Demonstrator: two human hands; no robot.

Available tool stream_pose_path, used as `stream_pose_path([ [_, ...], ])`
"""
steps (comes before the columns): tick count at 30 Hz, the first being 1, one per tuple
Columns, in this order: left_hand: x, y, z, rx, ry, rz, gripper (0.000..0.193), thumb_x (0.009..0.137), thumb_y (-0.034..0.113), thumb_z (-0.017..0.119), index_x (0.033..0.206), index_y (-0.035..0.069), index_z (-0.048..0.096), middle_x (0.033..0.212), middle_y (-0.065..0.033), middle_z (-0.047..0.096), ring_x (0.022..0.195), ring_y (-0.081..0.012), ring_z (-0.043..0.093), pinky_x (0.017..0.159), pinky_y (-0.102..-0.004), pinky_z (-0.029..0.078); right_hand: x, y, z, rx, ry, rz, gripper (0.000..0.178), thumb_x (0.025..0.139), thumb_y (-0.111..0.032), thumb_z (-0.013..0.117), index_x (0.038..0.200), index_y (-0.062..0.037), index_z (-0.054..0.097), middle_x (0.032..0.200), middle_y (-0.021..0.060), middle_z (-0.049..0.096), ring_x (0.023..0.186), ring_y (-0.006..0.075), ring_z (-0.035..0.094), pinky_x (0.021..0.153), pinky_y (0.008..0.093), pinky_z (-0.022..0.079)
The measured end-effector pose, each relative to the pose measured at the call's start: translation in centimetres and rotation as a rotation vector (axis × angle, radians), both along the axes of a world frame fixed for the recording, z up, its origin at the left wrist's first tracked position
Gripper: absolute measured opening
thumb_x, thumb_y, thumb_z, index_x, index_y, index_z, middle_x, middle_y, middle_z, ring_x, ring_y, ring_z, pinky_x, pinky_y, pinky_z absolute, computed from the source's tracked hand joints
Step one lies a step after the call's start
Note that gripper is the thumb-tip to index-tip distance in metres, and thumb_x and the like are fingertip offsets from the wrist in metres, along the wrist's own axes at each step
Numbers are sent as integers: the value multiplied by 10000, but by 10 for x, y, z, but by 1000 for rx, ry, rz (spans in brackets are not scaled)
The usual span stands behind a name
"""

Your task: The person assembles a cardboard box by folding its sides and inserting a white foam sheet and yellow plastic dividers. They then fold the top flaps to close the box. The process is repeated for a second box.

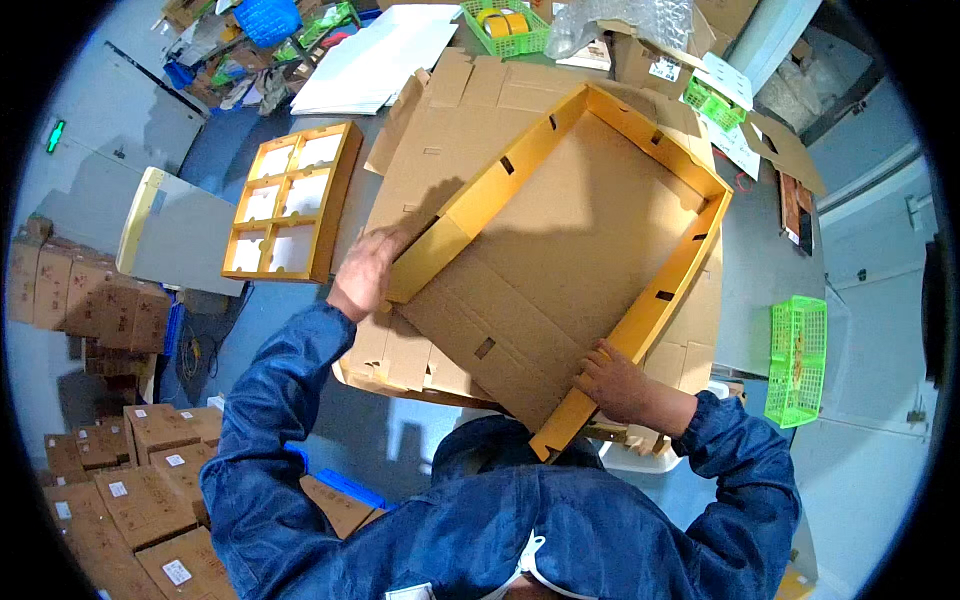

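A large cardboard box (560, 240), yellow outside and plain brown inside, lies at an angle in front of me. Its left, far and right walls stand up, with dark slots along them, while the brown near end (484, 345) lies flat. My left hand (368, 270) is closed at the near end of the left wall, fingers partly hidden behind it. Low on the right wall, my right hand (612, 385) grips the yellow strip, fingers over its edge. The strip's near tip reaches out toward my body.
Flat brown cardboard (410, 175) lies beneath the box on the table. To the left is a yellow divided tray (330, 215) with several compartments. White sheets (380, 55) and a green basket (520, 45) are at the back; another green basket (797, 362) is right. Cartons (145, 500) are stacked lower left.
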State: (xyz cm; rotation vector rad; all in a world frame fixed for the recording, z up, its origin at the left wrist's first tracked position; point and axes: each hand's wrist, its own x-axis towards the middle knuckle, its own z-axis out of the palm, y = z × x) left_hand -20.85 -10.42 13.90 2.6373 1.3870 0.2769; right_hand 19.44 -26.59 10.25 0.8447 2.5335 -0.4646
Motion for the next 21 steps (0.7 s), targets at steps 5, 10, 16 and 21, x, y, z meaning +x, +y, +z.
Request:
stream_pose_path([
  [5, 17, 56, -17, 329, 446, -533, 542, 841, 92, 499, 1374, 148, 413, 1519, -69, 279, 1406, -262, 253, 1174, -440, 190, 40, -29, -11, 265, 98, 31, 404, 824, -216, 549, 1199, -68, 571, 1331, 135, 507, 1347, 296, 357, 1144, 484, 183],
  [10, 52, 64, -60, 425, 650, -1085, 423, 817, 118, 548, 1239, 94, 530, 1407, -112, 416, 1348, -268, 343, 1139, -376, 232, -12, -52, -17, -50, -177, 49, 246, 783, -182, 579, 979, -54, 652, 1075, 110, 649, 1133, 321, 557, 1001, 482, 395],
  [16, 56, 20, -67, 168, 711, -1437, 119, 730, 149, 609, 647, 98, 677, 705, -77, 653, 716, -245, 632, 653, -361, 471, 12, -36, -21, -45, -52, -249, 136, 806, -120, 560, 834, -45, 671, 787, 135, 675, 747, 320, 658, 665, 402, 513],
  [21, 102, -37, -45, -267, 428, -1513, 161, 769, 158, 578, 690, 61, 680, 760, -117, 667, 748, -267, 644, 643, -393, 505, 69, 8, -34, 170, 260, -919, 131, 832, -166, 557, 852, -61, 632, 789, 175, 650, 742, 376, 640, 635, 463, 516],
])
